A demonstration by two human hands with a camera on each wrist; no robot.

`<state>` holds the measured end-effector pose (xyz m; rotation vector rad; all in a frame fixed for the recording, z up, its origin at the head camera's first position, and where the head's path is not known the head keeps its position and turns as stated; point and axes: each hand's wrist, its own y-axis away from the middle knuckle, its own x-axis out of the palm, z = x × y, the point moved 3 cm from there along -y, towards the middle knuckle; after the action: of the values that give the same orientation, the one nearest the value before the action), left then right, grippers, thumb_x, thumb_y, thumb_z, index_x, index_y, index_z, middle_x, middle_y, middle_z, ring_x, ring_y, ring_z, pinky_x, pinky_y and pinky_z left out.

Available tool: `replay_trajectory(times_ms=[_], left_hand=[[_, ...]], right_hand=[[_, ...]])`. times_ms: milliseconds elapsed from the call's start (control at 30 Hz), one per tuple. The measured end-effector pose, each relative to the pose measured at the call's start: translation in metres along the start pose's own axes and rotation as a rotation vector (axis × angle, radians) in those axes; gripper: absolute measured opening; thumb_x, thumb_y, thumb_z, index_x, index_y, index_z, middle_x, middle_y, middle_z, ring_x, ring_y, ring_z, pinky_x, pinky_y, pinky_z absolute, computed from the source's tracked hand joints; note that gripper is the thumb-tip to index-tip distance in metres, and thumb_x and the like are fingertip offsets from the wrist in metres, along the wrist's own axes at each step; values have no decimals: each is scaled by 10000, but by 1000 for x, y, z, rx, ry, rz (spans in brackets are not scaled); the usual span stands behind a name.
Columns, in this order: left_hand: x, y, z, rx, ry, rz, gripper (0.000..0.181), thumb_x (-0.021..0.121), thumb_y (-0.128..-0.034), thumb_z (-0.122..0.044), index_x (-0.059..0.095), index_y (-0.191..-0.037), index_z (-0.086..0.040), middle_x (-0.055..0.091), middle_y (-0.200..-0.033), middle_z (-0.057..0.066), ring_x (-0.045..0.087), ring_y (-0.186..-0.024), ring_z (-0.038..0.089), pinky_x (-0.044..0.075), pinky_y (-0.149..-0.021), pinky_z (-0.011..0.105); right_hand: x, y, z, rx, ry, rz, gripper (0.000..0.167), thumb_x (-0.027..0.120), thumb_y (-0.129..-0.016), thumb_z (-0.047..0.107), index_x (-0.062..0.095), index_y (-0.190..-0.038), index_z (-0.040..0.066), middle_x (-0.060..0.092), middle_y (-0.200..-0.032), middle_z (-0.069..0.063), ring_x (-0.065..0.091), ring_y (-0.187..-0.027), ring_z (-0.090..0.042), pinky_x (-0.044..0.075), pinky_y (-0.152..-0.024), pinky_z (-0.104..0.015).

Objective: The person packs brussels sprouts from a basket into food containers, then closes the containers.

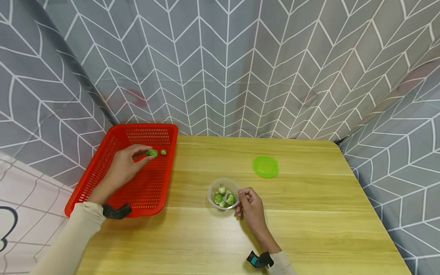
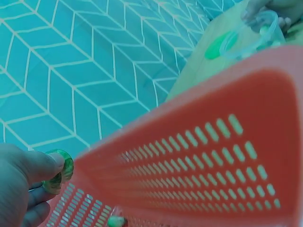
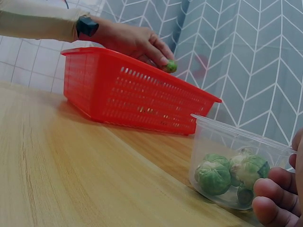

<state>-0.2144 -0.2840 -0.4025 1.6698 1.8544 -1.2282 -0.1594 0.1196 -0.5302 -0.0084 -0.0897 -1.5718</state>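
My left hand (image 1: 125, 166) pinches a Brussels sprout (image 1: 152, 153) between thumb and fingers, over the red plastic basket (image 1: 164, 183). Another, smaller sprout (image 1: 163, 152) lies inside that basket near its back right corner. In the right wrist view the pinched sprout (image 3: 170, 66) shows just above the basket's rim. At the middle of the table stands a clear round tub (image 1: 212, 186) with several Brussels sprouts (image 1: 218, 198) in it. My right hand (image 1: 252, 210) grips the tub's right rim, thumb on top and fingers below the edge.
A green lid (image 1: 266, 166) lies flat on the wooden table (image 1: 309, 214), behind and to the right of the tub. Grey patterned curtains (image 1: 223, 68) hang along the back and both sides. The basket's raised walls surround the left hand's area.
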Motion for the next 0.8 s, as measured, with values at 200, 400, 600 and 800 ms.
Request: replay_trajectory(times_ms=[200, 400, 600, 800], left_hand=[[2, 3, -13, -9, 42, 8, 358, 803, -880, -230, 729, -1217, -137, 718, -1162, 57, 678, -988, 242, 437, -771, 36], [7, 6, -27, 4, 89, 29, 373, 797, -885, -240, 718, -1238, -147, 705, -1199, 8, 680, -1071, 212, 463, -839, 65], [13, 9, -45, 30, 118, 50, 372, 796, -886, -181, 711, -1247, -167, 703, -1192, -15, 673, -1089, 203, 532, -867, 197], [24, 10, -67, 86, 133, 75, 379, 813, -860, -138, 714, -1225, -146, 704, -1163, -24, 661, -1099, 200, 540, -942, 421]], right_hand=[[0, 0, 1, 3, 1, -1, 376, 611, -1025, 286, 567, -975, -84, 602, -705, -257, 555, -464, -188, 491, -406, -289], [0, 0, 1, -6, -5, -1, 382, 610, -1026, 281, 565, -979, -95, 597, -713, -280, 554, -464, -199, 493, -404, -301], [1, 1, 1, 0, -8, 0, 383, 611, -1024, 298, 567, -982, -80, 605, -694, -206, 553, -463, -178, 494, -407, -289], [1, 1, 1, 1, -8, -2, 374, 614, -1022, 299, 570, -983, -70, 605, -683, -168, 550, -460, -172, 489, -405, -278]])
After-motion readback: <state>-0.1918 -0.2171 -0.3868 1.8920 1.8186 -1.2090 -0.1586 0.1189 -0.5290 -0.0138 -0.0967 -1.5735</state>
